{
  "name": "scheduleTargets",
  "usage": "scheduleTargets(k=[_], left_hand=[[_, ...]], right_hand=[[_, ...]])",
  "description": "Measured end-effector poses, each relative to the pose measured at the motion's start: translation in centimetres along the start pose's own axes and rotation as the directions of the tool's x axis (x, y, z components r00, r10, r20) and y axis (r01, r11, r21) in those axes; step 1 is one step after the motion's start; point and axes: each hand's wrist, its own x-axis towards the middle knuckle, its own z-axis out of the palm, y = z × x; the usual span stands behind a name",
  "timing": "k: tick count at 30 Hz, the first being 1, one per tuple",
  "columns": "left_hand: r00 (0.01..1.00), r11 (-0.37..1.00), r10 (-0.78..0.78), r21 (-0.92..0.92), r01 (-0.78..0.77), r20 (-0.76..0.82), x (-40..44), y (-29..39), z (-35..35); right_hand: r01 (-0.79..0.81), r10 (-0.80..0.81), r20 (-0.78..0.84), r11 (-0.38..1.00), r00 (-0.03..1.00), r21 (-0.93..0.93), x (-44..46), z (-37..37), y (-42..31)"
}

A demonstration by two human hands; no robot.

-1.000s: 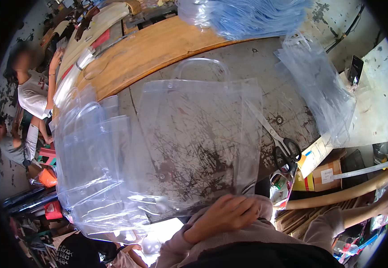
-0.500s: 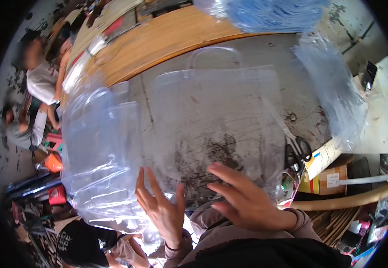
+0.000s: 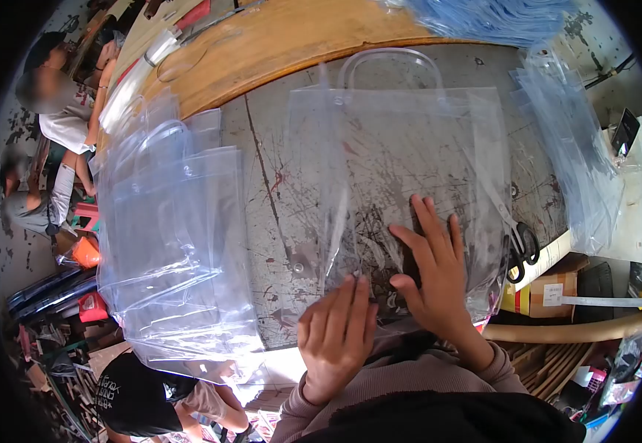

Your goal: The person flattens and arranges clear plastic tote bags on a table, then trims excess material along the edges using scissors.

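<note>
A clear plastic bag [image 3: 417, 140] with a looped handle [image 3: 393, 55] lies flat on the worn grey table in front of me. Along its left side the film is creased and folded. My left hand [image 3: 336, 328] is at the lower left of the bag, fingers together, pinching the film at the crease. Spread fingers of my right hand [image 3: 437, 269] rest flat on the lower right part of the bag. Black-handled scissors [image 3: 524, 247] lie at the right, their blades seen through the film.
Stacked clear bags [image 3: 181, 221] cover the table's left side. Bluish plastic film [image 3: 576, 162] hangs at the right, and more blue film [image 3: 491, 18] lies at the back on a wooden board [image 3: 284, 48]. A cardboard box [image 3: 557, 292] stands lower right. Other people [image 3: 129, 395] sit at the left.
My left hand has gone from open beside the bag to pinching its lower left film, which is now creased. The right hand has turned and now lies flat further up.
</note>
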Motion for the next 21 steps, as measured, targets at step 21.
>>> scheduleTargets(k=[21], left_hand=[[0.974,0.942,0.005,-0.326,-0.081,-0.228,-2.9,-0.8,2.0]], right_hand=[[0.026,-0.040,0.039,0.951,0.998,0.308,0.8,-0.1,-1.3]])
